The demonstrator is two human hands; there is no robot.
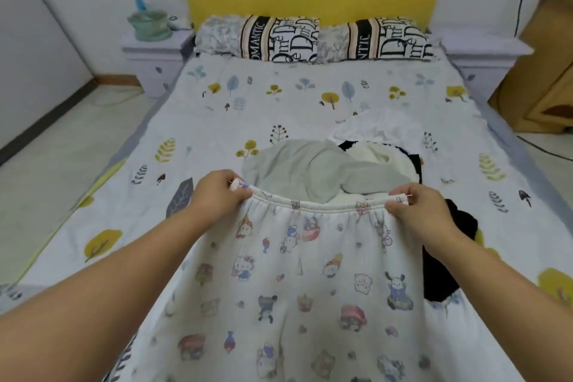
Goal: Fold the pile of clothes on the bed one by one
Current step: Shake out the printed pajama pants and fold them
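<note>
Both hands, left (217, 195) and right (417, 211), pinch the cartoon-print trousers (297, 282) waistband in a tight grip.

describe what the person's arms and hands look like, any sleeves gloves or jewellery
Both forearms are bare right up to the bottom edge of the picture: no sleeve or cuff shows. The left hand and right hand are bare too, with no gloves. No ring, watch or bracelet is visible on either wrist or on the fingers that show. Nails look short and unpainted, though the picture is a bit soft.
</note>
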